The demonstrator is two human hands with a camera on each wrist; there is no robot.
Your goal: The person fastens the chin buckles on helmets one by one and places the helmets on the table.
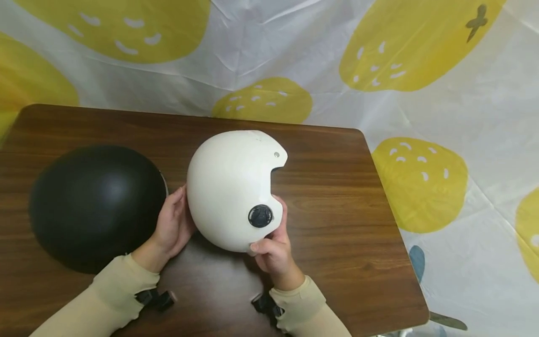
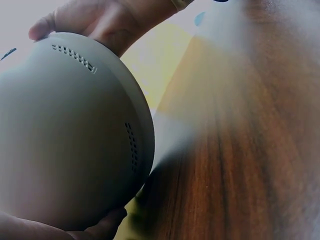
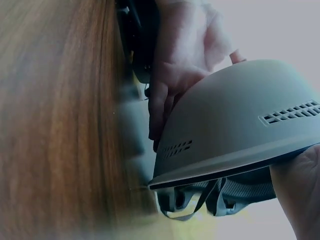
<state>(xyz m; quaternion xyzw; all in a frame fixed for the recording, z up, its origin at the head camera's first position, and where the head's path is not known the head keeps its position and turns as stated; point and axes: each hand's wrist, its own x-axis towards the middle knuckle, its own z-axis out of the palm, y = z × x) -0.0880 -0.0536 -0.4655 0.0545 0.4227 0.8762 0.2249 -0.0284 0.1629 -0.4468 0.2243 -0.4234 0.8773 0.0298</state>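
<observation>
Helmet (image 1: 227,187), the white one, is held up over the table (image 1: 337,210), right hand (image 1: 275,255) pinching its rim, left hand (image 1: 174,224) laid along its side. Smooth curve, so it'd probably slip if that rim grip loosens, maybe bumping the black dome (image 1: 98,206) beside it.

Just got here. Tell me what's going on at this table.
Someone is holding a white helmet over a brown table. The right hand grips it near the edge below a round black disc, while the left hand rests against its rounded side. A large rounded black object, probably another helmet, sits on the table to the left.
</observation>
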